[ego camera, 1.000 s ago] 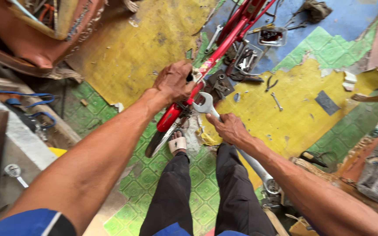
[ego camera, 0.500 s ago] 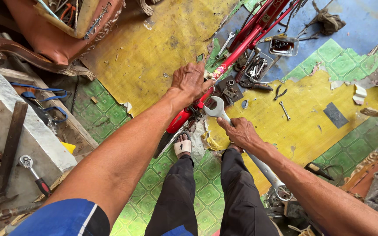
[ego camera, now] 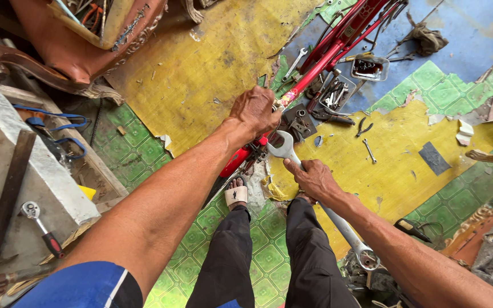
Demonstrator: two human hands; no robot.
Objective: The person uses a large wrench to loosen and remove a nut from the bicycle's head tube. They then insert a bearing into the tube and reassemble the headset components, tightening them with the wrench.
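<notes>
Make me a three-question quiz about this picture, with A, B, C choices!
1. Where is the big spanner's open end?
A. by the red bike frame
B. on the grey bench
C. in the metal tray

2. What colour is the sandal?
A. black
B. white
C. green

3. What is the left hand doing?
A. lying flat on the floor
B. waving in the air
C. gripping the frame

Answers: 1 A, its open end sits beside the frame below the left hand. 2 B, the strap is white. 3 C, its fingers wrap the red tube, while the right hand holds the spanner.
</notes>
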